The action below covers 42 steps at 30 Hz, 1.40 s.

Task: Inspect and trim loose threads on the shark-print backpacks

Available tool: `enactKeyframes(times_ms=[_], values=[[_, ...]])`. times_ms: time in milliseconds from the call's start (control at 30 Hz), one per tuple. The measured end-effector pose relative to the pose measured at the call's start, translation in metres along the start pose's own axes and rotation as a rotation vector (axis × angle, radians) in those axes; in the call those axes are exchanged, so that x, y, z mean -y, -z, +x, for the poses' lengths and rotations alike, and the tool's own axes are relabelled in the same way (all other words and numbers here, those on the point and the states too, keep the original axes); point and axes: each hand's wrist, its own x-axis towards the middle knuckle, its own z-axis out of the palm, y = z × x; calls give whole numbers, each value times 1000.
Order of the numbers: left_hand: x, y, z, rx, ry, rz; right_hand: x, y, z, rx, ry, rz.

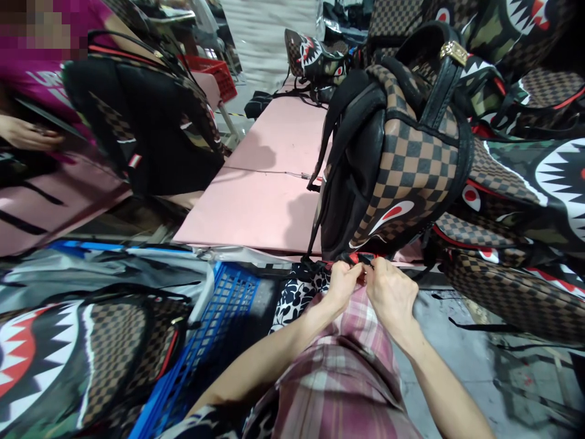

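Passage exists beyond and left of the left hand (345, 285), over the pink table (242, 207), crossed by a thin cable (256, 170). Directly beyond both hands, the checkered backpack (414, 164) blocks forward reach. Piled bags (512, 174) obstruct beyond and right of the right hand (392, 299). Left of the left hand, a blue basket (223, 311) limits lateral movement.

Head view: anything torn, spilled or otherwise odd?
Nothing clearly damaged or spilled. The lower-left bag has a jagged white edge like a tear, but a similar edge on a right-hand bag suggests printing. The central checkered backpack shows no visible damage.
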Motion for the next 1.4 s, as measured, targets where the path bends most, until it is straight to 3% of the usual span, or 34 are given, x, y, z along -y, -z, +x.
enactKeyframes(times_ms=[333,467,567,667,800,1000,1133,1233,1300,1400], values=[[-7,-3,-4,40,29,-28,-6,3,3,43,-34,103],[-12,-2,-5,94,71,4,-42,-2,2,86,41,589],[-15,1,-5,115,93,44,-65,-10,-3,6,61,828],[-15,4,-4,173,73,48,-60,-15,-2,-30,140,704],[-10,7,-1,191,-36,50,-30,-9,15,120,301,421],[-9,5,0,117,11,47,-13,1,35,305,189,329],[-16,7,0,211,29,69,-39,-3,29,326,228,780],[-20,8,-1,239,59,67,-64,-7,19,470,319,1048],[-22,7,-1,225,72,56,-72,-11,13,410,256,963],[-24,7,-3,215,72,57,-65,-20,11,147,90,781]])
